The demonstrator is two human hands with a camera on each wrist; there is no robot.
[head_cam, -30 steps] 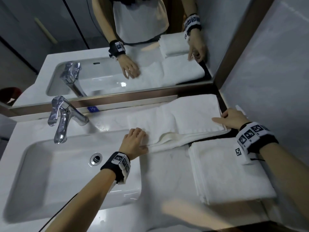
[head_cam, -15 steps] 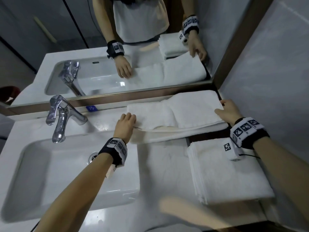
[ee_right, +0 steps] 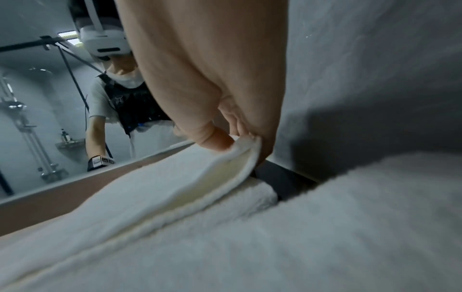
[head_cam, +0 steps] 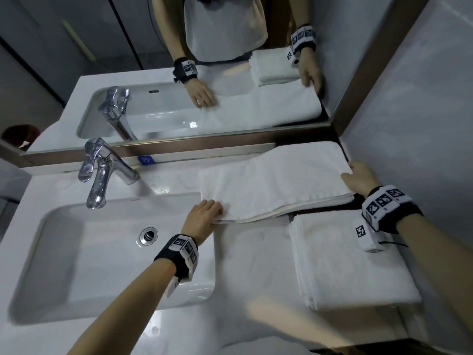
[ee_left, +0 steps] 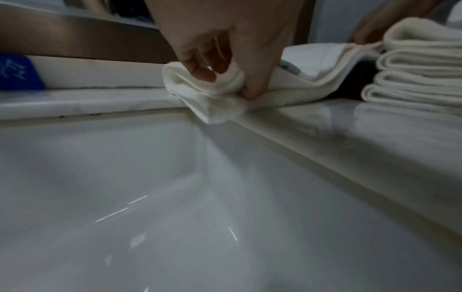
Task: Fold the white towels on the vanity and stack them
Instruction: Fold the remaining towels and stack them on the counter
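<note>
A white towel (head_cam: 276,180), folded into a long strip, lies along the back of the vanity under the mirror. My left hand (head_cam: 204,213) pinches its near-left corner beside the sink; the left wrist view shows thumb and fingers bunching the layered end of the towel (ee_left: 215,94). At the far right end, by the wall, my right hand (head_cam: 358,178) pinches the top layers of the towel (ee_right: 175,177) between thumb and fingers. A stack of folded white towels (head_cam: 348,260) sits at the front right of the counter, under my right wrist.
A white sink basin (head_cam: 51,265) with a chrome tap (head_cam: 102,172) fills the left of the vanity. The mirror (head_cam: 179,85) runs along the back and a grey wall (head_cam: 422,124) closes the right side. A dark gap (head_cam: 330,208) separates towel and stack.
The towel's loose folded flap has been drawn flat into one even strip. My left hand moved from the far edge back to the near-left corner, and my right hand shifted slightly along the right end.
</note>
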